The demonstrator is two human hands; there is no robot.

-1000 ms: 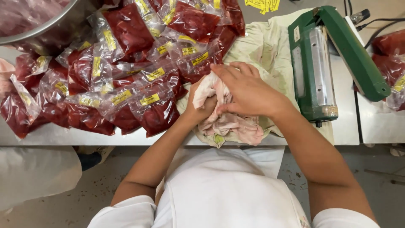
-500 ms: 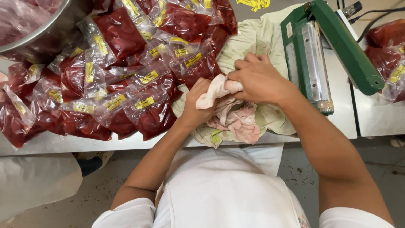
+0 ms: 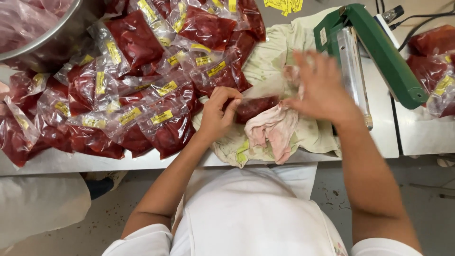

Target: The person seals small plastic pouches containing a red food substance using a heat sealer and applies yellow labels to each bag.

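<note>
My left hand (image 3: 219, 113) pinches the edge of a clear plastic bag of red meat (image 3: 256, 105) that lies on a pale green cloth (image 3: 275, 57). My right hand (image 3: 323, 87) is blurred, its fingers spread, hovering over the bag's open top just left of the green heat sealer (image 3: 374, 52). A pink-stained white rag (image 3: 272, 130) lies bunched below the bag, touching neither hand.
A heap of sealed meat bags with yellow labels (image 3: 142, 85) covers the white table's (image 3: 379, 142) left half. A metal bowl (image 3: 52, 38) sits at the top left. More bags (image 3: 436, 57) lie right of the sealer. Yellow labels (image 3: 283, 4) lie at the top.
Both hands let go of the pink rag, which dropped onto the cloth. The left hand took hold of a meat bag and the right hand lifted toward the sealer.
</note>
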